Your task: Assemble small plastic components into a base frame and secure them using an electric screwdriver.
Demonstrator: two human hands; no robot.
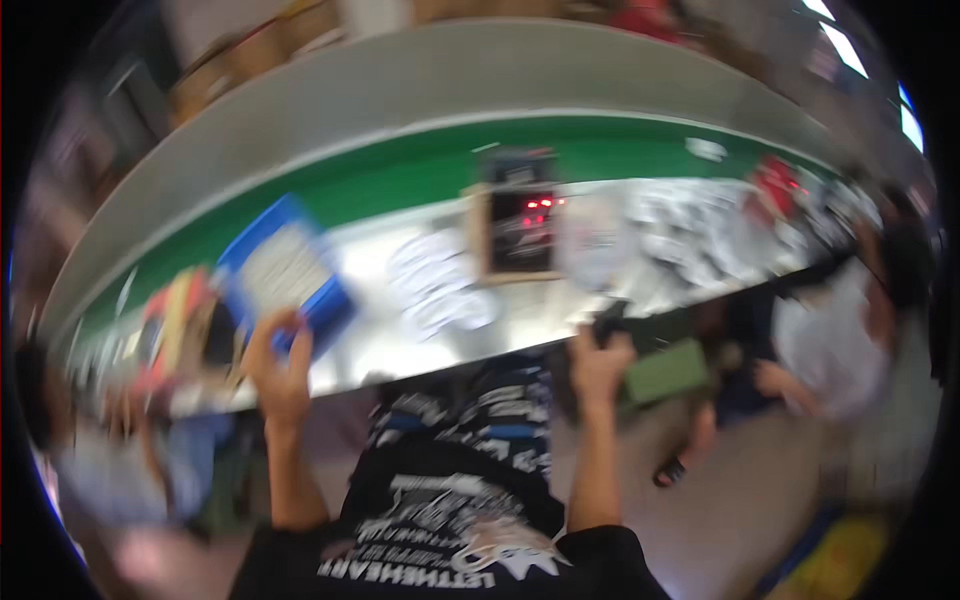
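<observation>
Head view, lower left of centre: the left hand (pixel 280 372) has thumb and forefinger curved, at the near edge of a blue bin (pixel 333 312); blur leaves it unclear whether it grasps or touches anything. Right of centre, the right hand (pixel 602 365) is wrapped around a small dark object (pixel 610 322), its top protruding above the fist, probably to leave that end free. The tilted bin, with pale contents (pixel 287 265), seems set within left-hand reach. White pieces (pixel 440 285) lie mid-frame, beside a dark box with red lights (pixel 523 235), which likely faces the wearer for reading. Beneath is a white desk (pixel 370 265), backed by a green strip (pixel 425 150). Cardboard boxes (pixel 262 52) stand upper left; co-workers sit at the far left and right (pixel 835 325).
</observation>
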